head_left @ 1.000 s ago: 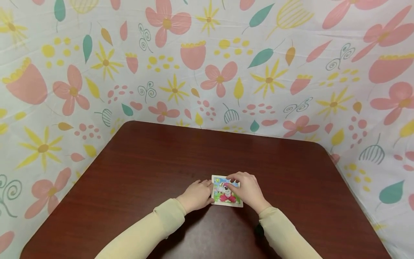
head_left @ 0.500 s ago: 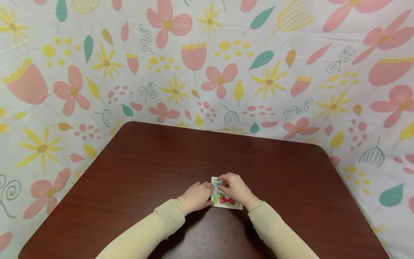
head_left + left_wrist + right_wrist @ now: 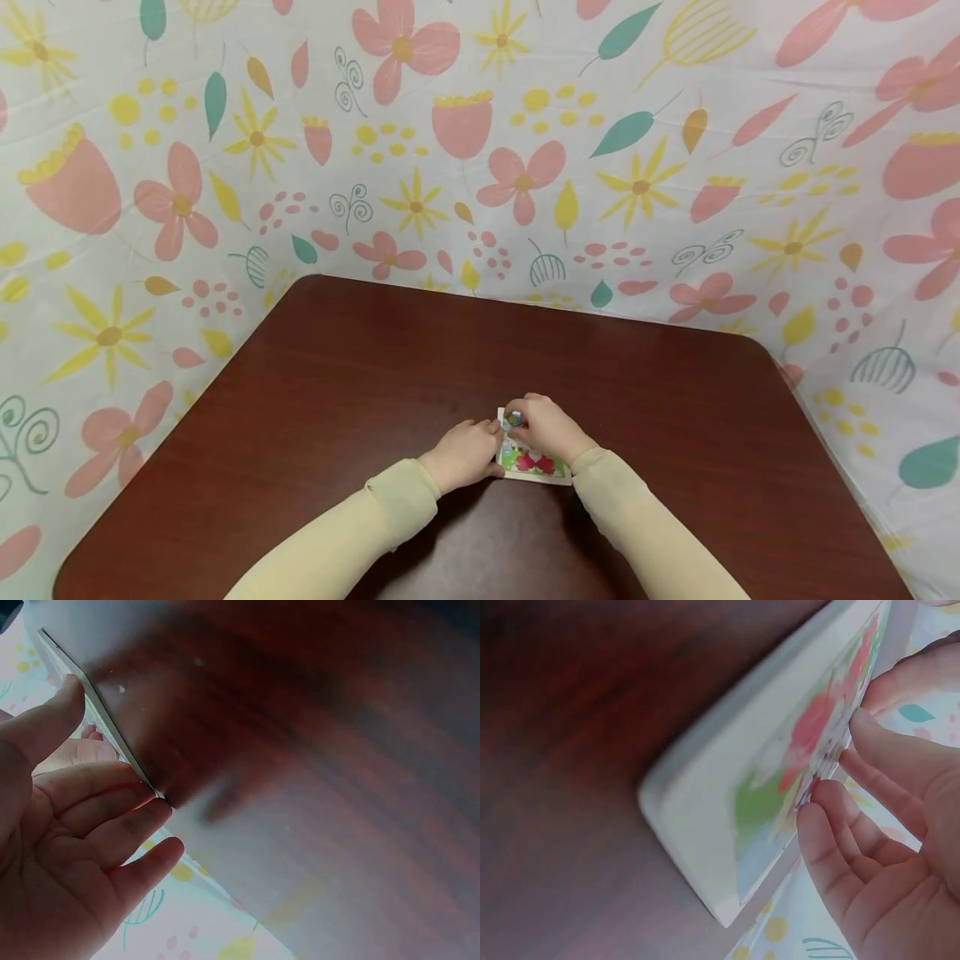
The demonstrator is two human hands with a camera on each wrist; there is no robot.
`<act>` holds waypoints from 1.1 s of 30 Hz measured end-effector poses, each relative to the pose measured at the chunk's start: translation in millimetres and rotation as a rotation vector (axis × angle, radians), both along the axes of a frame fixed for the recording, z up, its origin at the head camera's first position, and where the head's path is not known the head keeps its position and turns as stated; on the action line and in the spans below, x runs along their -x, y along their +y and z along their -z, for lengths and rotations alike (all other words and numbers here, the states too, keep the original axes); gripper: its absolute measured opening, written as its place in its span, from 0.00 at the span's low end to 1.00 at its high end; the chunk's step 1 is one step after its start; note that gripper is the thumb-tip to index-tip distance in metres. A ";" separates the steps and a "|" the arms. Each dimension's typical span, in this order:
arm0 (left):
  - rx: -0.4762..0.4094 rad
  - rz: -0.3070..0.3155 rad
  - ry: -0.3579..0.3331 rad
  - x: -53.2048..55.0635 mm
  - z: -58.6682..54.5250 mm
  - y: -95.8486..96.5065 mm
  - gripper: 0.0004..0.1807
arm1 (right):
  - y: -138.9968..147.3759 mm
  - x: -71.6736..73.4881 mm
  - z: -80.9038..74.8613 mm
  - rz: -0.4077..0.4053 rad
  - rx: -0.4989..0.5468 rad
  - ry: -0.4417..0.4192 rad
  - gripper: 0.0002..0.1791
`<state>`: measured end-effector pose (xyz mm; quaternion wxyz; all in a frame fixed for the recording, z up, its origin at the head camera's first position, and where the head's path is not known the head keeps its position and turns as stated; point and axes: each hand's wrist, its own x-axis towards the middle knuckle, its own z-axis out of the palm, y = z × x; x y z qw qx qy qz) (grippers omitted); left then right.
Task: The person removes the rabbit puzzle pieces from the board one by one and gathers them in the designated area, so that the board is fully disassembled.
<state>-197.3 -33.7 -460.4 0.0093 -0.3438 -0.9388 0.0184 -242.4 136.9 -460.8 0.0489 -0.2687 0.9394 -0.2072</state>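
A small square picture puzzle (image 3: pixel 536 462) with a white border lies flat on the table, its cartoon figure partly covered by my right hand (image 3: pixel 551 429). Thumb and fingertips of that hand pinch a small blue puzzle piece (image 3: pixel 513 419) with a yellow spot, tilted up at the upper left corner. My left hand (image 3: pixel 462 455) rests at the puzzle's left side, fairly straight fingers and thumb touching its border. In the left wrist view, the puzzle edge (image 3: pixel 112 727) runs along that hand's thumb and fingertips. The right wrist view shows the thick white border (image 3: pixel 705 799); the pinched piece is hidden there.
The dark reddish-brown table (image 3: pixel 360 358) has rounded far corners and stretches out around the puzzle. A flower-printed cloth (image 3: pixel 450 192) hangs behind it and along both sides.
My right hand has moved left across the puzzle to its upper left corner, where it has taken hold of a piece and tilted it. The left hand has stayed at the border.
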 end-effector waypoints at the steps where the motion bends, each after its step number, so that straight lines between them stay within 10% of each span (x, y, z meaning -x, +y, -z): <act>1: -0.001 0.004 0.002 0.6 -0.1 -0.1 0.29 | -0.5 0.8 -0.4 0.001 -0.004 -0.004 0.14; 25: -0.001 0.031 0.014 7.5 0.8 -1.6 0.24 | -14.0 0.1 -8.7 -0.058 -0.165 0.063 0.10; 33: 0.027 -0.015 -0.028 7.4 0.3 0.5 0.28 | -17.6 5.0 -12.7 -0.003 -0.190 -0.139 0.13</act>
